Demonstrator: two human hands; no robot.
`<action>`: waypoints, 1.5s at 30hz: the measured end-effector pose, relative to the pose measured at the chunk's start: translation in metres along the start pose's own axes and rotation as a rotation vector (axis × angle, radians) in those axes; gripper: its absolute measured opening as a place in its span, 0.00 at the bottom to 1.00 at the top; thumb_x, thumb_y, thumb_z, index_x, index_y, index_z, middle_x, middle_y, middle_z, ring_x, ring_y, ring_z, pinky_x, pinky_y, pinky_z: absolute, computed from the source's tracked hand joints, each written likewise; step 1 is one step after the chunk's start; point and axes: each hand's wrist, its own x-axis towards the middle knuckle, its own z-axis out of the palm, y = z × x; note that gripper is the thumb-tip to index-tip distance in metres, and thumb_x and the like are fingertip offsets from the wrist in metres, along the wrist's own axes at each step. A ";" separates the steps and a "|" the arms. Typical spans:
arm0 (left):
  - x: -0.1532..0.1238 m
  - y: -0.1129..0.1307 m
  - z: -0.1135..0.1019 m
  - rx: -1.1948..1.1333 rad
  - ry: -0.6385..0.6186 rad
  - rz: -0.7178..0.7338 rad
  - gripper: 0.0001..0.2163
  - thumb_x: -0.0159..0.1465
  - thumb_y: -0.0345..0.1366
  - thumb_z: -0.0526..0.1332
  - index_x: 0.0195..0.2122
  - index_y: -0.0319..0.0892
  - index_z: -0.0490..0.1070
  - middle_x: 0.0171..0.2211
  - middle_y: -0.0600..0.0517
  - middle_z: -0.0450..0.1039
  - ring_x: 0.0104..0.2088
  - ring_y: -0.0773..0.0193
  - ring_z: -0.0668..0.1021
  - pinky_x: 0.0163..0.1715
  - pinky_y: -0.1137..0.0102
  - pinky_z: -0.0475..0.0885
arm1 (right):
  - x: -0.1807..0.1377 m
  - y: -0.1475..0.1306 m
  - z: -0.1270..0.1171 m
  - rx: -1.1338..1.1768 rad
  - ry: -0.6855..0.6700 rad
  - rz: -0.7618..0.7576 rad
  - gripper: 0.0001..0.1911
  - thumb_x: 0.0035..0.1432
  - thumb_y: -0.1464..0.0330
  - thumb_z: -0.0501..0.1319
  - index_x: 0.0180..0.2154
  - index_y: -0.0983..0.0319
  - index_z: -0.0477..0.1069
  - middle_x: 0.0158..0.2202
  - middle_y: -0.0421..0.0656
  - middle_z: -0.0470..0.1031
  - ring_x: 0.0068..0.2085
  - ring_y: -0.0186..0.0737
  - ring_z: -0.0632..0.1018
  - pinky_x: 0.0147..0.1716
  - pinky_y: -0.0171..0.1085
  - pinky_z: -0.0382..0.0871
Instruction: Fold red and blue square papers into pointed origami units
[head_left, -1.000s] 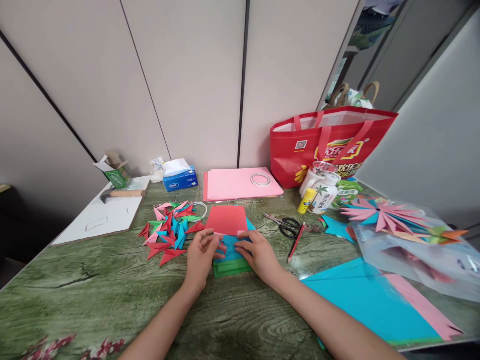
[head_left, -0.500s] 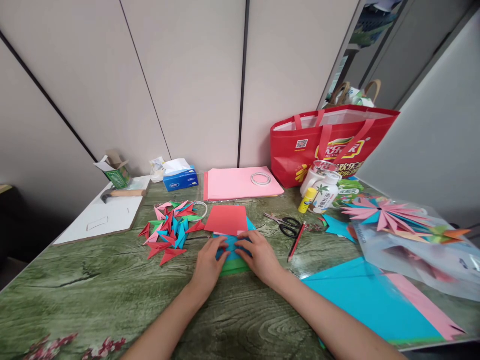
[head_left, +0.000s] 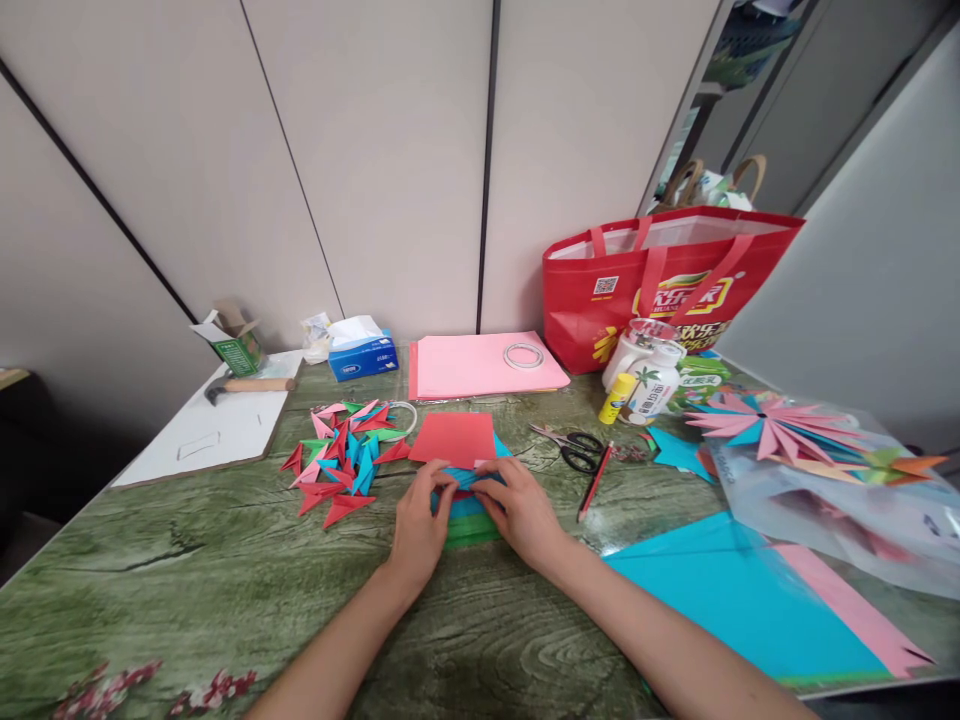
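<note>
Between my two hands is a small sheet of blue paper [head_left: 463,480], its near edge lifted and bent. My left hand [head_left: 420,520] pinches the left part of that edge between thumb and fingers. On the right, my right hand [head_left: 527,512] grips the same edge in a like pinch. Under the blue paper lie other sheets, with green paper [head_left: 471,531] showing at the near side. A red square of paper [head_left: 454,438] rests just beyond my fingertips. To the left is a heap of folded paper pieces [head_left: 352,458] in red, pink, blue and green.
Scissors [head_left: 577,450], a red pencil [head_left: 596,482] and a yellow glue stick [head_left: 616,398] lie or stand to the right. Large blue paper [head_left: 739,590] is at the near right. Behind are pink sheets [head_left: 472,365], a tissue box [head_left: 363,357] and a red bag [head_left: 585,310]. A hammer [head_left: 255,385] lies left.
The near edge of the blue paper has come up and away from me, showing red beneath. My fingers, spread over the paper before, have closed on that edge.
</note>
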 end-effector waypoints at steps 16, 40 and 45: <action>-0.006 0.018 -0.012 0.031 0.258 0.014 0.09 0.62 0.37 0.50 0.26 0.42 0.64 0.20 0.56 0.67 0.21 0.68 0.70 0.24 0.74 0.65 | 0.003 -0.010 -0.031 0.094 0.590 0.135 0.06 0.56 0.72 0.53 0.34 0.61 0.68 0.30 0.44 0.74 0.33 0.39 0.74 0.35 0.37 0.66; -0.011 0.027 0.001 -0.270 -0.271 -0.200 0.14 0.51 0.38 0.63 0.39 0.41 0.69 0.32 0.52 0.75 0.33 0.61 0.76 0.33 0.70 0.71 | -0.001 -0.027 -0.014 0.524 0.133 0.190 0.07 0.53 0.64 0.58 0.30 0.62 0.69 0.24 0.39 0.69 0.23 0.32 0.68 0.22 0.30 0.63; -0.006 0.022 -0.001 -0.435 -0.208 -0.310 0.15 0.50 0.37 0.64 0.38 0.38 0.68 0.35 0.49 0.75 0.35 0.59 0.76 0.35 0.68 0.71 | 0.003 -0.023 -0.017 0.643 0.176 0.279 0.27 0.44 0.65 0.65 0.48 0.59 0.62 0.40 0.46 0.68 0.36 0.39 0.71 0.30 0.35 0.70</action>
